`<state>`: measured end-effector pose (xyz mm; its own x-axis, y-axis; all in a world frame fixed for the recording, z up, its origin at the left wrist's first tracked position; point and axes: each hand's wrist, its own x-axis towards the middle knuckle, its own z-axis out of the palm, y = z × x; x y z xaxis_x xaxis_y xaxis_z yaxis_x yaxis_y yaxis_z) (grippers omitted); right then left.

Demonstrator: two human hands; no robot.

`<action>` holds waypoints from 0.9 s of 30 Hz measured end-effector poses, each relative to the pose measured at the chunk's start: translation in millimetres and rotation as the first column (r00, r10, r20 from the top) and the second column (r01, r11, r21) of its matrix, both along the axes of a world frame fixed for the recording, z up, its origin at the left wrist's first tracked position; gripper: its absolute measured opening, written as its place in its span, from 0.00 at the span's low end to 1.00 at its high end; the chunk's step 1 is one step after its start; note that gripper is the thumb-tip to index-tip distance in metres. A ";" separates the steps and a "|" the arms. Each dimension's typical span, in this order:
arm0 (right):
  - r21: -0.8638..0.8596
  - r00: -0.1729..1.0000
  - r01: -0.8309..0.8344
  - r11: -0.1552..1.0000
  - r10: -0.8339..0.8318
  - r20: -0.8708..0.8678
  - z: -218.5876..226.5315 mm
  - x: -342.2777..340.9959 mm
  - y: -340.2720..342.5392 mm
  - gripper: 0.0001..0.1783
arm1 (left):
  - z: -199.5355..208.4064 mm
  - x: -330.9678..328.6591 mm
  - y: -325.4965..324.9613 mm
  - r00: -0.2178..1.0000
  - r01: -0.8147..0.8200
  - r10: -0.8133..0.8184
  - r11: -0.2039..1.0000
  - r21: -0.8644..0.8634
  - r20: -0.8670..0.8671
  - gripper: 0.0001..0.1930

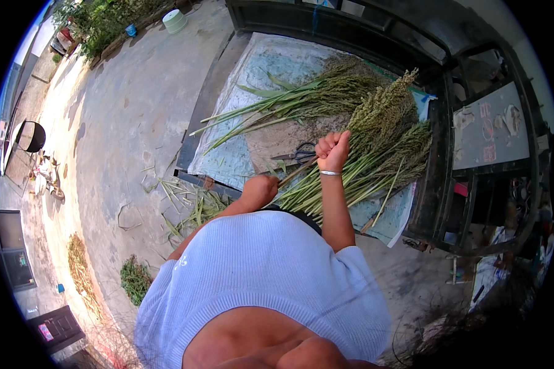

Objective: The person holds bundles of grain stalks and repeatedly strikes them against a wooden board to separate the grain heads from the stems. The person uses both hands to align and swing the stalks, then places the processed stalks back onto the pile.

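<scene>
My right hand, with a silver bangle at the wrist, is closed round the stalk of a seeded grain head. Lower down and to the left, my left hand is closed at the other end of that stalk, which slants between the two fists. Just behind the stalk lie dark-handled scissors on a brown patch of sacking. Beneath my right hand spreads a bundle of green grain stalks, heads toward the right. Another bunch of stalks lies farther back, its cut ends pointing left.
A pale sheet covers the low platform under the stalks. Dark metal framing borders it on the right and back. Stripped leaves litter the concrete at left, and a green pile lies nearer me. A white bucket stands far off.
</scene>
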<state>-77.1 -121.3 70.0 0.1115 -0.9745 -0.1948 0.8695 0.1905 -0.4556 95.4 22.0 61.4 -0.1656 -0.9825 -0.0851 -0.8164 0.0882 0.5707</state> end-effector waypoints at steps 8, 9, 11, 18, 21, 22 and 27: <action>-0.216 0.920 -0.229 0.949 0.284 0.272 19.3 -10.6 -15.1 0.24 | 13.7 15.2 -7.2 0.313 0.140 0.582 0.753 0.643 -0.750 0.08; -0.229 0.930 -0.241 0.943 0.292 0.224 21.2 -7.9 -15.0 0.24 | 8.2 16.6 -6.9 0.316 0.094 0.623 0.729 0.678 -0.715 0.08; -0.244 0.956 -0.252 0.936 0.280 0.084 24.0 -4.2 -15.9 0.24 | -8.7 19.0 -6.0 0.315 0.007 0.701 0.672 0.740 -0.639 0.07; -0.126 0.997 -0.073 0.989 0.074 0.004 20.7 2.4 -13.5 0.25 | -59.2 65.5 -11.3 -0.136 -0.409 0.855 0.411 0.814 -0.500 0.07; -0.052 0.998 0.051 0.997 -0.050 0.031 17.1 -18.0 -23.0 0.25 | -100.5 145.2 5.7 -0.639 -0.358 0.648 0.224 0.906 -0.413 0.08; -0.037 0.995 0.082 0.996 -0.080 0.054 16.2 -20.4 -26.4 0.25 | -116.9 185.0 21.8 -0.764 -0.350 0.510 0.188 0.918 -0.395 0.07; -0.042 0.987 0.155 0.987 -0.154 0.044 14.6 -57.4 -46.5 0.26 | -113.6 326.1 137.0 -0.216 -0.953 0.808 -0.054 0.297 -0.549 0.10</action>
